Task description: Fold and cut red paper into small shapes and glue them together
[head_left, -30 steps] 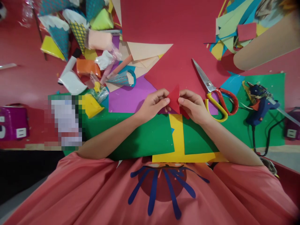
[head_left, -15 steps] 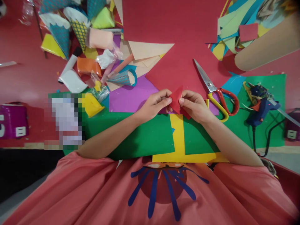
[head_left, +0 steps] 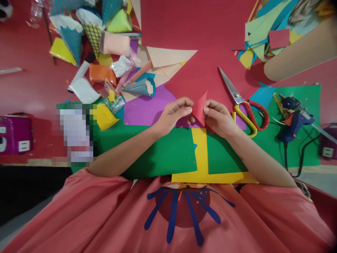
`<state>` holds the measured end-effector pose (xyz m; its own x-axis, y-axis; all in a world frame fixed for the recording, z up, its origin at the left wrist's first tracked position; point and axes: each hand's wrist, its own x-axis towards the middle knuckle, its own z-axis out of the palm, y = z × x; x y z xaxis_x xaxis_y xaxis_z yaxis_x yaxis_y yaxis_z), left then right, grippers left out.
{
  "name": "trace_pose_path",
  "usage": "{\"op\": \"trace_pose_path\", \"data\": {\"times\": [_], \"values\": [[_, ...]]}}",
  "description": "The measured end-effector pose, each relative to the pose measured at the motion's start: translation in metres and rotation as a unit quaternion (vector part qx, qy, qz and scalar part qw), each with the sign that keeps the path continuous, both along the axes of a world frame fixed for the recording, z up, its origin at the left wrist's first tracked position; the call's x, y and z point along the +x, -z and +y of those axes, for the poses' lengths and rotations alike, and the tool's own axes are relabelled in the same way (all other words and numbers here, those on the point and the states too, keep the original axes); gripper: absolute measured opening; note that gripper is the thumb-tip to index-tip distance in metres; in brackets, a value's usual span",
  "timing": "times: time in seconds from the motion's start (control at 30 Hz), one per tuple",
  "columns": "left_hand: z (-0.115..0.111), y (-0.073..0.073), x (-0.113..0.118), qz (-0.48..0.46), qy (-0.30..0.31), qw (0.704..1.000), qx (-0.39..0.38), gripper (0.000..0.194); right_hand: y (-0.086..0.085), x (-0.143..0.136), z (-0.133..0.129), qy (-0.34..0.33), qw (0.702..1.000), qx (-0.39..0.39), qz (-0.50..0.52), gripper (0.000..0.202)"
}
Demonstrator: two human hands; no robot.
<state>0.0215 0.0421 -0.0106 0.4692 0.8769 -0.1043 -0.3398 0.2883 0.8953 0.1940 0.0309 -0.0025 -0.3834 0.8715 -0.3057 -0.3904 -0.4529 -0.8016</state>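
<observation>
Between my hands is a small folded piece of red paper (head_left: pixel 200 109) with a pointed top. My left hand (head_left: pixel 175 116) pinches its left edge between thumb and fingers. On the other side, the thumb and fingertips of my right hand (head_left: pixel 219 117) grip its right edge. More red material shows just under my right fingers. Beneath lie a purple sheet (head_left: pixel 143 109) and green sheets (head_left: pixel 160 151). Scissors (head_left: pixel 237 96) with red and yellow handles lie open to the right of my right hand.
A blue glue gun (head_left: pixel 292 126) with its cable lies at the right, below a beige tube (head_left: pixel 297 52). Patterned cones (head_left: pixel 70 38), clay packets (head_left: pixel 102 73) and a small cone (head_left: pixel 139 86) lie at the left. A large red sheet (head_left: pixel 192 24) lies ahead.
The red piece has turned slightly between my fingers, its lower point now showing more clearly. The table items appear shifted slightly right at the left side of the view.
</observation>
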Motion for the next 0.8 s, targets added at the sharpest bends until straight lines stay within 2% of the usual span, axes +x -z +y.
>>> {"op": "trace_pose_path", "data": {"times": [0.1,0.43,0.6,0.7,0.8], "values": [[0.0013,0.0009,-0.0008,0.009,-0.021,1.0,-0.004,0.037,-0.0001,0.0001,0.0011,0.005,1.0,0.0,0.008,0.028],[0.001,0.0014,-0.0025,0.037,-0.028,0.998,0.031,0.035,0.002,0.0017,0.0006,-0.002,1.0,0.022,0.014,0.026],[0.0026,-0.0023,-0.0037,0.076,-0.053,0.992,0.085,0.035,0.0036,0.0056,0.0001,0.02,0.997,0.078,0.01,0.024],[0.0021,-0.0047,-0.0043,0.116,-0.039,0.984,0.13,0.034,0.0019,0.0046,-0.0007,0.011,0.994,0.107,-0.031,0.028],[0.0012,-0.0038,-0.0047,0.143,-0.069,0.972,0.171,0.033,-0.0008,0.0024,-0.0021,-0.003,0.99,0.114,-0.083,0.028]]}}
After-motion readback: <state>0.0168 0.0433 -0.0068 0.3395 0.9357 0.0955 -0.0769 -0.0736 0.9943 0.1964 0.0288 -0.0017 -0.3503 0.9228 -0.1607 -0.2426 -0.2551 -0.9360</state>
